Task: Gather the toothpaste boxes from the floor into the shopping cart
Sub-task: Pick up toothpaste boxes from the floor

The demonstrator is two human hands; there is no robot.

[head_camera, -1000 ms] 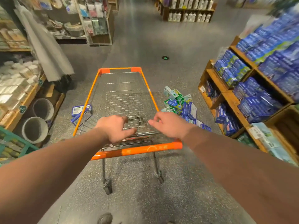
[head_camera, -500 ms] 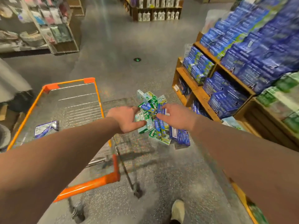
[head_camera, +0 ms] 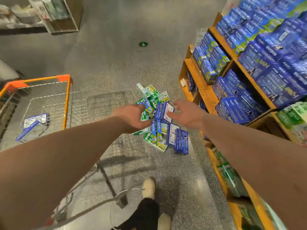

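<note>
1. 2 hands reach together: left hand [head_camera: 132, 117] with fingers loosely curled, right hand [head_camera: 188, 113] with fingers spread, both empty, likely to scoop several.
2. Toothpaste boxes [head_camera: 172, 137] lie heaped on the floor [head_camera: 116, 68], between shopping cart [head_camera: 66, 103] and shelf [head_camera: 196, 72], keeping the transfer short.

Toothpaste boxes [head_camera: 159, 123] heaped on floor; cart [head_camera: 66, 100] alongside.

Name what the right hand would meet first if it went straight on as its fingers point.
Probably the blue and white box atop the toothpaste pile, just ahead of the right hand; depth is unclear.
</note>
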